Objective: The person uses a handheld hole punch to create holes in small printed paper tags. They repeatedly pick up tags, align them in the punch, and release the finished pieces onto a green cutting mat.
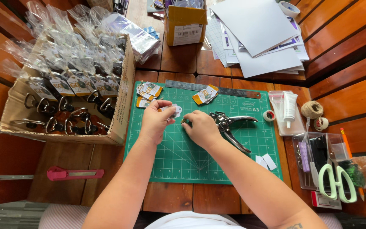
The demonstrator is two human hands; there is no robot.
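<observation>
Working over the green cutting mat [178, 163], the left hand [155, 121] pinches a small white paper tag [174, 111] by its edge, while the right hand [201, 127] closes its fingertips on a tiny ring [183, 121] beside it, the two held close as if to join them. Just right lie the metal punch pliers [229, 125], within easy reach. Farther off, loose tags [149, 91] wait on the mat, and a cardboard box [121, 106] of bagged pieces stands on the worktop [174, 197].
</observation>
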